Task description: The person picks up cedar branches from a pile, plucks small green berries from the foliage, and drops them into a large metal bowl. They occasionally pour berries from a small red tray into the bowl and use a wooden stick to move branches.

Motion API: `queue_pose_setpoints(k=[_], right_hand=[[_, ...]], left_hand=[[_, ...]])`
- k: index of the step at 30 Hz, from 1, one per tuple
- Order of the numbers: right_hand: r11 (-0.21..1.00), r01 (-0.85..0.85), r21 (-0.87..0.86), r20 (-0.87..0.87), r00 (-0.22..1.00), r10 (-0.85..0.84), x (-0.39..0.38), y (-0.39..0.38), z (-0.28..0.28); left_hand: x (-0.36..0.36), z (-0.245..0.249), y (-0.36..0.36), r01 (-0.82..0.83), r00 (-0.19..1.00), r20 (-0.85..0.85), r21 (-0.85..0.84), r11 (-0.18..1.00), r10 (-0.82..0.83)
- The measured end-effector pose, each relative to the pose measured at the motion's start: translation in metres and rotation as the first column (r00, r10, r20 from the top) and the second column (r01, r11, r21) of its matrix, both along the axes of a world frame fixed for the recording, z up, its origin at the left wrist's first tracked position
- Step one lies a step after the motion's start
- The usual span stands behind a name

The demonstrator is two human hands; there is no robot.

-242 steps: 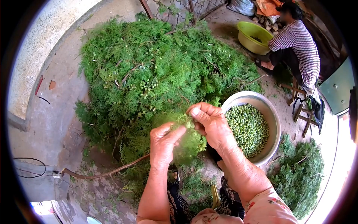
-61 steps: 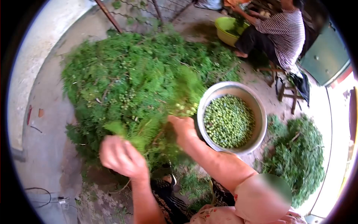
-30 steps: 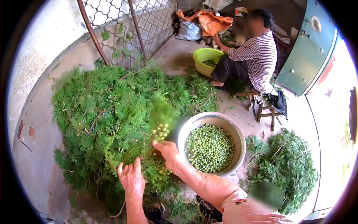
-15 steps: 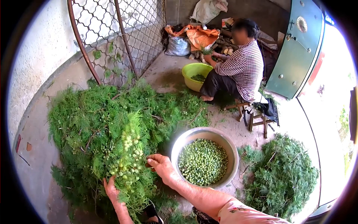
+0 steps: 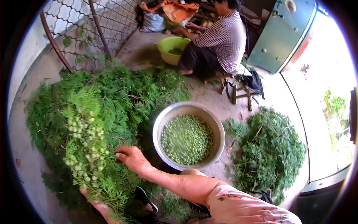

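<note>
A leafy conifer branch (image 5: 85, 149) with clusters of pale green cones stands raised in front of me. My left hand (image 5: 86, 194) grips it from below, its fingers mostly hidden behind the foliage. Just right of the cones is my right hand (image 5: 131, 158), fingers curled and pressed together; whatever is between them is too small to make out. A metal basin (image 5: 220, 143) to the right of that hand contains many small green cones (image 5: 186, 140). Behind and under the branch lies a large heap of cut green branches (image 5: 123, 93).
Another pile of green branches (image 5: 270, 149) lies right of the basin. Farther back, a person in a checked shirt (image 5: 223, 41) sits beside a yellow-green tub (image 5: 162, 48). A wooden stool (image 5: 244, 95), a metal lattice (image 5: 89, 30) and a green door (image 5: 279, 37) stand around.
The view has tilted down and shifted right. The branch is held farther left, and my left hand is now more covered by foliage. My right hand stays close to the cones.
</note>
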State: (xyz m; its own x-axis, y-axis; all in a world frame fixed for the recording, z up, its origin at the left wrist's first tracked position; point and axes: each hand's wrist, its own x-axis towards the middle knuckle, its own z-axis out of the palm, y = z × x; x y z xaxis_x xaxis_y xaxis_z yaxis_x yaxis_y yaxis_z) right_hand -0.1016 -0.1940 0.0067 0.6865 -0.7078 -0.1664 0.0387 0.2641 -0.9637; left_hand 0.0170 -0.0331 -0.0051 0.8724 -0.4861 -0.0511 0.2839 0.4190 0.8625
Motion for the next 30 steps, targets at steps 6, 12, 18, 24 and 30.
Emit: queue_pose_setpoints(k=[6,12,18,24,30], right_hand=[[0.941,0.082,-0.328,-0.025,0.995,-0.096,0.006,0.018,-0.009],[0.918,-0.046,-0.394,-0.038,0.999,0.034,0.012,0.061,0.003],[0.908,-0.125,-0.401,-0.020,0.992,0.127,0.004,0.069,0.015],[0.905,-0.129,-0.406,-0.024,0.991,0.130,-0.001,0.060,0.020],[0.892,-0.176,-0.416,-0.023,0.983,0.183,0.001,0.067,0.017]], left_hand=[[0.008,-0.022,0.024,-0.181,0.947,0.288,0.104,0.978,0.144],[-0.011,0.002,0.014,0.368,0.909,0.225,-0.037,0.929,-0.351],[-0.042,0.029,-0.010,0.036,0.961,-0.273,0.000,0.999,-0.035],[-0.019,0.010,0.004,0.251,0.936,-0.223,-0.120,0.960,-0.273],[-0.022,0.011,0.000,0.119,0.971,-0.198,-0.077,0.990,-0.132]])
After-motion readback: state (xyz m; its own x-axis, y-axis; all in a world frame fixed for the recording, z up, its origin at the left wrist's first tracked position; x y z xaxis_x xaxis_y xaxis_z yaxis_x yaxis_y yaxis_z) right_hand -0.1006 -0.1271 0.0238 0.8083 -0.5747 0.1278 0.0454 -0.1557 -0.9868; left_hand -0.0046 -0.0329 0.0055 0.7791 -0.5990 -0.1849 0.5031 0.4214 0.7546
